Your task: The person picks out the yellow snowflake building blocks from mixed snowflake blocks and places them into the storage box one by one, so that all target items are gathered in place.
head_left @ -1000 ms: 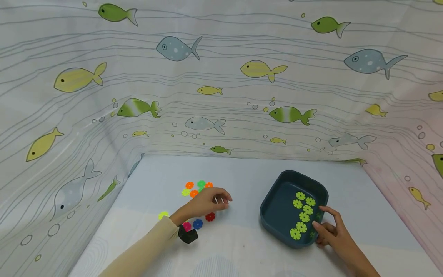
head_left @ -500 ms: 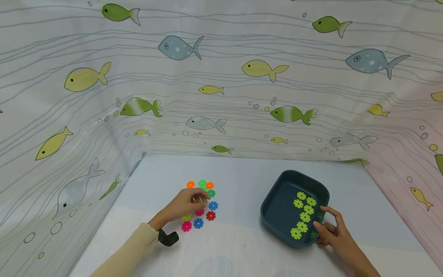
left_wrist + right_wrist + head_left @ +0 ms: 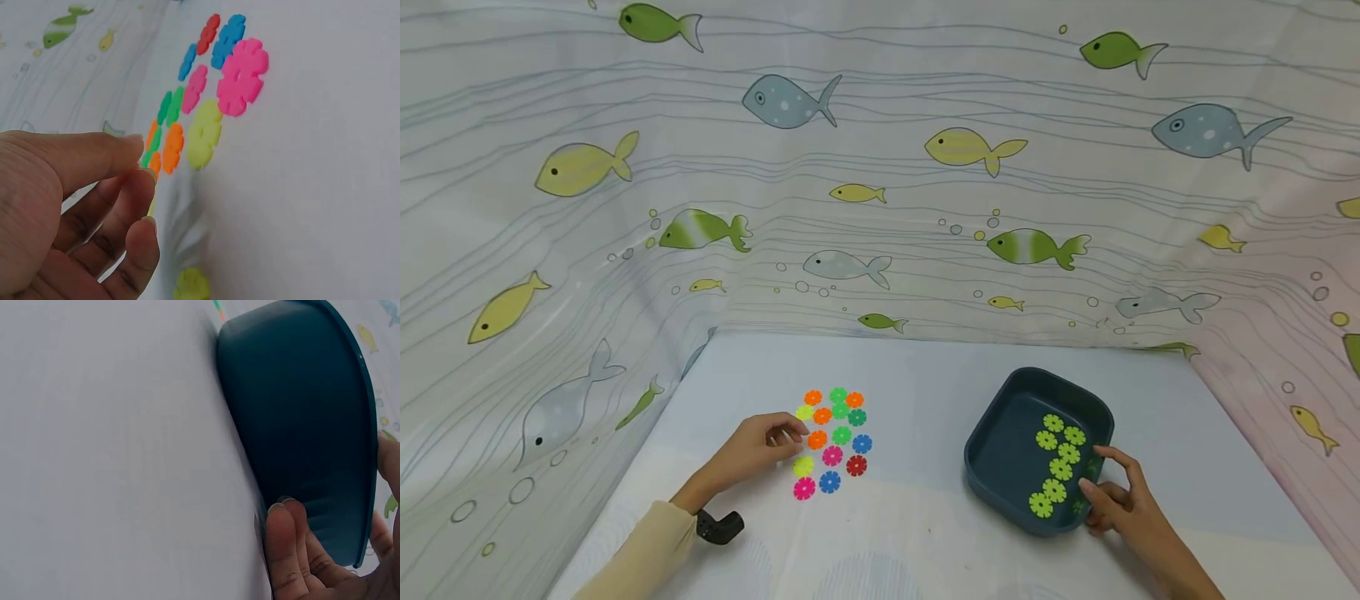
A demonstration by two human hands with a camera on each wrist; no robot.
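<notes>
My left hand (image 3: 763, 446) hovers at the left edge of a group of flower-shaped plastic discs, its fingers loosely bent with nothing visible between them. In the left wrist view, a yellow disc (image 3: 192, 285) lies on the table below the fingertips; the hand hides it from the head view. Closest in the group are another yellow disc (image 3: 803, 466) and an orange disc (image 3: 817, 439). My right hand (image 3: 1123, 500) grips the right side of a dark blue tray (image 3: 1000, 492), thumb at the rim and fingers against the outer wall. Several yellow-green discs (image 3: 1061, 469) lie inside the tray.
More discs in pink, blue, red, green and orange lie flat on the white table (image 3: 917, 533), such as a red disc (image 3: 856, 465). A fish-print curtain (image 3: 880, 225) encloses the table at the back and sides. A black wrist device (image 3: 720, 527) sits under the left wrist.
My left hand has moved leftward across the discs to their left side, uncovering most of the group. My right hand and the tray have stayed in place.
</notes>
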